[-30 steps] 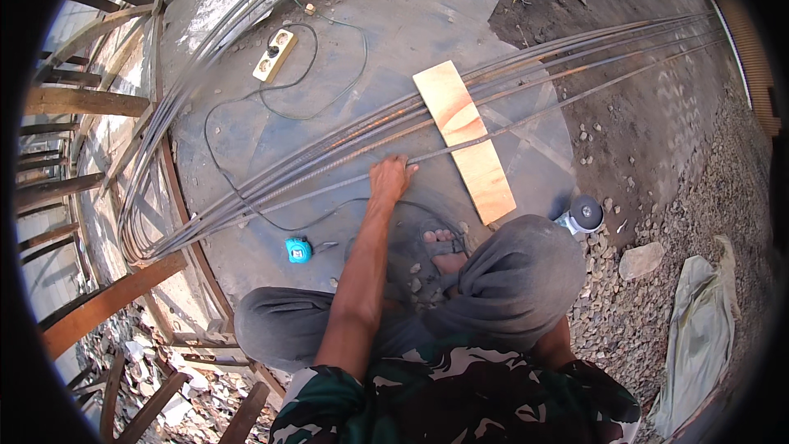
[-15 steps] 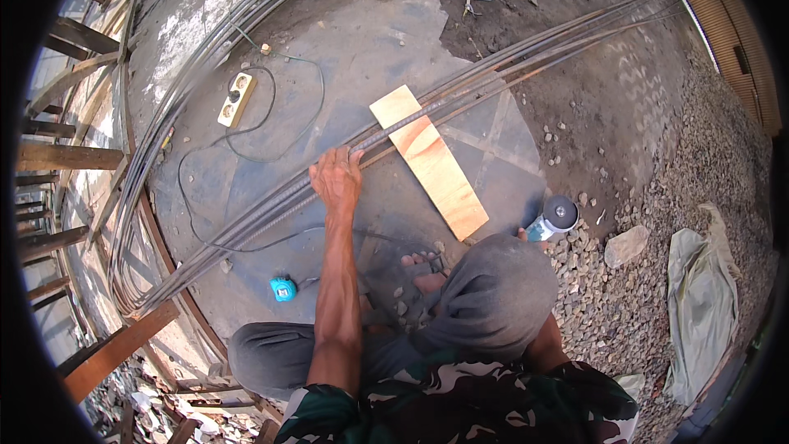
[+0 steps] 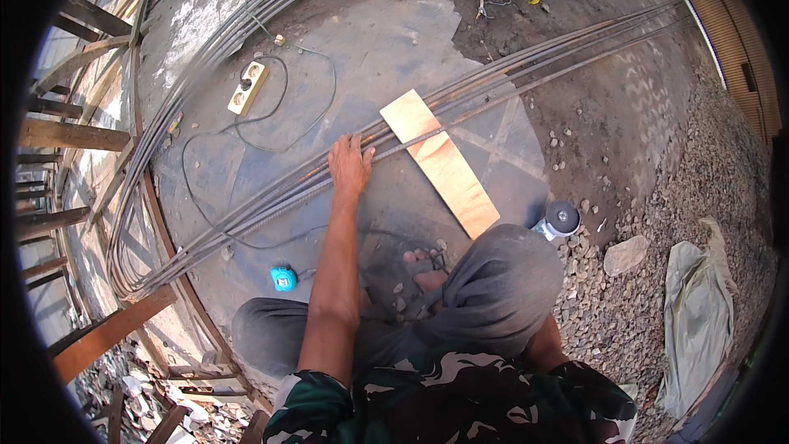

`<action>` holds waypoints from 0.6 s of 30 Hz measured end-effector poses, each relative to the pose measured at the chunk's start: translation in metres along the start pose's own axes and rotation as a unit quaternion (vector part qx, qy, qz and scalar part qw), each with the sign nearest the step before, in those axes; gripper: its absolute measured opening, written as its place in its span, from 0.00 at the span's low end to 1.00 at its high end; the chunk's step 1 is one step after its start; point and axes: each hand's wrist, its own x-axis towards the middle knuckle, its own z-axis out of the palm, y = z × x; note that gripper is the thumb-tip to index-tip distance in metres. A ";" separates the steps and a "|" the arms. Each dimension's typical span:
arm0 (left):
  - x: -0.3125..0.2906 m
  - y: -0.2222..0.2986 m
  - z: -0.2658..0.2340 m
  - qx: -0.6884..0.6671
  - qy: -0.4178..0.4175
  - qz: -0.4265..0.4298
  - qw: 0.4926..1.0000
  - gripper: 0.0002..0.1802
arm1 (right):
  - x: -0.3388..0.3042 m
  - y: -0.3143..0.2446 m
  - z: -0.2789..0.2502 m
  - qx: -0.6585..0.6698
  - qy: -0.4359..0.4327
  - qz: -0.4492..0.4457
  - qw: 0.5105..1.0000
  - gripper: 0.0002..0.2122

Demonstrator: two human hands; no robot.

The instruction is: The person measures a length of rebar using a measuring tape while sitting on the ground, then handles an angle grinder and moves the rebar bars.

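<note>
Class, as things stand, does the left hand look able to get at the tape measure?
Probably yes: the tape measure lies uncovered, left of the left forearm and nearer the body than the rods. The left hand would first have to leave the rods.

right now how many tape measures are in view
1: a teal tape measure lies on the ground between the steel bars and the left knee. Others may be hidden.
</note>
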 end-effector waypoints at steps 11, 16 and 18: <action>-0.029 -0.007 0.030 0.118 -0.063 0.048 0.990 0.17 | -0.003 -0.008 0.002 0.006 -0.014 -0.014 1.000 0.47; -0.016 0.004 0.022 0.038 -0.135 0.059 0.988 0.14 | 0.005 -0.001 -0.004 0.007 -0.003 -0.014 1.000 0.47; -0.019 0.005 0.016 0.000 -0.145 0.043 0.988 0.15 | 0.006 -0.003 -0.003 0.005 -0.005 -0.016 1.000 0.48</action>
